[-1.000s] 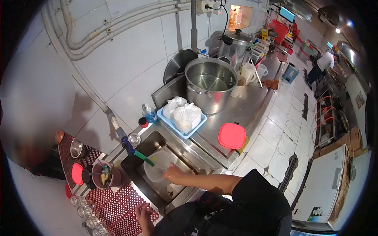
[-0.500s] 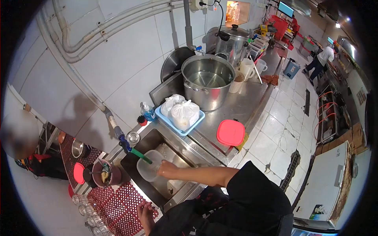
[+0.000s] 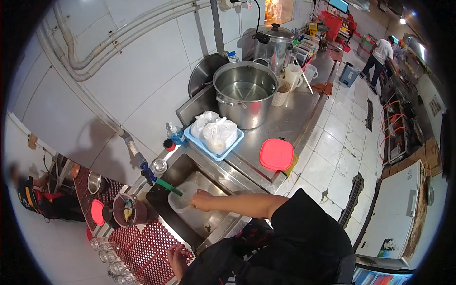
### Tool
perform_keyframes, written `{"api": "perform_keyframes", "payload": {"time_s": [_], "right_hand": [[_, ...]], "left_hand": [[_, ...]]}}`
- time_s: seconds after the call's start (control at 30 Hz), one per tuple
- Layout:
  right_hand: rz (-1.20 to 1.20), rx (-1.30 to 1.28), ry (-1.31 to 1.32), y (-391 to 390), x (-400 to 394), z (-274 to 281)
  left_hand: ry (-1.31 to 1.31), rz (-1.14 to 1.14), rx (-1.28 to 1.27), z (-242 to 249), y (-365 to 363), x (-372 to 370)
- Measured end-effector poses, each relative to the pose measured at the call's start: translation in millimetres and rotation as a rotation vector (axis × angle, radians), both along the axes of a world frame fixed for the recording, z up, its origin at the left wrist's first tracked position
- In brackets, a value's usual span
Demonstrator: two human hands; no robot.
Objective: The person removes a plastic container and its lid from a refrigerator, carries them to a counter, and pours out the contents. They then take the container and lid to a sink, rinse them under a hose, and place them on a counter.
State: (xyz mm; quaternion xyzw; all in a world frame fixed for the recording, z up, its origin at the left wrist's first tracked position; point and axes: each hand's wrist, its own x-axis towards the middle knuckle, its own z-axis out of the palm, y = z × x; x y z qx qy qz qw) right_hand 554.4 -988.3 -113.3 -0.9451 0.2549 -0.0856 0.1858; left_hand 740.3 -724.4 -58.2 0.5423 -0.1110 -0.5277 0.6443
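My right hand (image 3: 203,200) is closed on the rim of a translucent plastic container (image 3: 176,205) inside the steel sink (image 3: 219,190). The container is tilted. Over its mouth lies the end of a green hose (image 3: 167,185), which runs from the blue-handled tap (image 3: 148,175). My left hand (image 3: 177,259) hovers by the red perforated mat (image 3: 152,242) left of the sink, fingers loosely bent and apart, holding nothing I can see.
A blue tray (image 3: 218,156) with white plastic bags sits behind the sink. Beside it stand a large steel pot (image 3: 244,114) and a red lid (image 3: 276,154). A brown bucket (image 3: 137,213) and several glasses (image 3: 111,259) are at left. People stand at far right and far left.
The container has dropped slightly lower in the sink and tipped, with my right hand still on its rim. My left hand has barely moved. The view has shifted a little.
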Motion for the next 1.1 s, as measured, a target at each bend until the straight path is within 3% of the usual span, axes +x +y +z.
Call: {"api": "perform_keyframes", "payload": {"time_s": [0.07,0.17,0.27,0.33,0.47,0.57,0.63,0.67,0.73,0.8,0.9,0.97,1.0,1.03,1.07,1.1], "right_hand": [[-0.032,-0.032,-0.011,-5,-2,3],[0.105,-0.023,0.049,6,-7,-4],[-0.003,0.025,0.075,6,-8,-3],[0.065,0.008,0.256,6,-6,4],[-0.026,0.097,0.134,-16,-1,-3],[0.097,-0.009,0.079,-8,-3,9],[0.128,0.129,0.135,-7,-12,23],[0.141,0.037,0.176,-4,-8,19],[0.157,-0.069,0.228,-5,-6,12],[0.08,0.186,0.063,-7,-6,9],[-0.004,0.018,0.128,-15,4,-3],[0.055,0.304,-0.05,-27,1,-13],[-0.022,0.374,-0.001,-30,2,-19],[-0.083,0.693,-0.063,-31,-7,-15],[-0.051,0.763,-0.277,-30,-16,-10],[-0.024,0.742,-0.244,-30,-25,-1]], "left_hand": [[-0.011,-0.03,0.044,3,-5,-2],[-0.027,-0.023,0.049,4,-3,-3],[-0.03,-0.025,0.018,1,-6,0],[0.002,-0.016,0.006,0,-4,-3],[-0.029,-0.019,0.062,14,-11,-10],[-0.027,-0.012,0.019,10,-6,-3],[-0.045,0.013,0.052,15,-14,-9],[-0.064,-0.125,-0.043,-8,-5,9],[-0.1,-0.169,-0.074,-37,-1,32],[-0.109,-0.117,-0.04,-49,-2,35],[-0.072,-0.058,0.004,-11,-10,8],[-0.009,-0.04,0.052,8,-10,-5],[-0.007,0.013,0.053,-6,-8,-1],[-0.026,0.002,0.13,30,-13,-18],[-0.204,0.019,0.165,35,-14,-19],[-0.145,0.054,0.225,47,-16,-21]]}}
